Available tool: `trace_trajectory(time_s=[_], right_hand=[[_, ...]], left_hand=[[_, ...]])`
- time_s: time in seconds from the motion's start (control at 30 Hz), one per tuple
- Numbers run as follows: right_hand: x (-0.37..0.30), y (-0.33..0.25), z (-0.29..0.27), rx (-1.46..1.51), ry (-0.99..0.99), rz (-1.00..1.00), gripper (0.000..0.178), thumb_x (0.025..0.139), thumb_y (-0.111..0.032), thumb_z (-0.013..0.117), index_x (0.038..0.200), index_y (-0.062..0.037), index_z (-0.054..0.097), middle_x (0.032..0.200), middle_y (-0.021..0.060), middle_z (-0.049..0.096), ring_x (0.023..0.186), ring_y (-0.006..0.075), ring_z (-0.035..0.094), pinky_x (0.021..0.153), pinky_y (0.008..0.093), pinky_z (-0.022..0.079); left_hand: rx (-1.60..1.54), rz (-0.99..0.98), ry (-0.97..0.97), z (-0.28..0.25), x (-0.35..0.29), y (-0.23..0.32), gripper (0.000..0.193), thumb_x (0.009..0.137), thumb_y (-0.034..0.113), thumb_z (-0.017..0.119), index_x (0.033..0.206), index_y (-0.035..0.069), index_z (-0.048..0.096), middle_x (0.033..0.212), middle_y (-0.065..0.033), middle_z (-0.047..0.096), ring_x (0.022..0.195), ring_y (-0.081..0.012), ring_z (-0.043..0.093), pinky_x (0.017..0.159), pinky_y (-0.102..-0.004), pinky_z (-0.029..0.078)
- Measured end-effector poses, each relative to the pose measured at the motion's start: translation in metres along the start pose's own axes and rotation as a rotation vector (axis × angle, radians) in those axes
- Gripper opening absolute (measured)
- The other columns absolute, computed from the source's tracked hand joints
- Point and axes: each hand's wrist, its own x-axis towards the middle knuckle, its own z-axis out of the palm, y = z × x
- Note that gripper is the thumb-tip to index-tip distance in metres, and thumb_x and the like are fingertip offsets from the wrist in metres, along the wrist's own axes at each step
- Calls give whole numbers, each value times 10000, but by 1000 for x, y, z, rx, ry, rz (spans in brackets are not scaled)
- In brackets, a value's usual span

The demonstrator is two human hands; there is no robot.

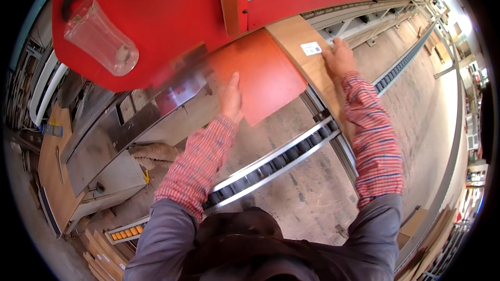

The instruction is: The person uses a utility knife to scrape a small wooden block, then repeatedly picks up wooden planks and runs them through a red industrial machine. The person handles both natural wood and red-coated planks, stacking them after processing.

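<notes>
A wood-grain board (310, 65) with a white label extends toward me from the red machine. My right hand (341, 58) grips its right edge, the fingers bent around the side by the label. An orange-red flat sheet or plate (260, 75) lies just left of the board. My left hand (230, 100) is at the left edge of this orange piece, its thumb stretched up and its fingers partly blurred. Nothing shows in its grasp. A clear plastic container (101, 39) lies on the red machine top (161, 5).
A roller track (278, 161) crosses below the board, joined to a metal rail (346, 153). Another roller track (409, 57) runs off at the right. A metal machine table (125, 125) stands at the left. Several boards (107, 255) lean at the lower left.
</notes>
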Motion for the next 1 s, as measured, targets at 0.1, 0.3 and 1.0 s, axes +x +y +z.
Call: trace_trajectory(time_s=[0.1, 0.3, 1.0], right_hand=[[-54, -73, -5, 190, 296, -148, 454, 896, -247, 669, 1238, 29, 553, 1259, 251, 590, 1184, 438, 547, 986, 470, 452], [-188, -128, -38, 892, -40, -126, 474, 934, -151, 663, 1349, 10, 500, 1302, 137, 562, 1190, 232, 567, 971, 348, 484], [-638, -444, 117, 1114, -1349, -403, 376, 969, -219, 599, 1255, 25, 610, 1145, 120, 685, 1023, 204, 637, 875, 348, 510]], left_hand=[[-78, -2, -64, 27, 19, -12, 374, 1017, 206, 567, 1273, -66, 554, 1184, -148, 656, 1022, -249, 668, 872, -390, 561], [-157, -279, -167, 19, -41, -19, 404, 996, 309, 578, 1265, 7, 563, 1170, -142, 658, 1051, -289, 662, 900, -461, 562], [-200, 399, 623, -461, -668, 200, 445, 980, 248, 635, 1304, -46, 556, 1215, -123, 663, 1100, -198, 640, 949, -370, 530]])
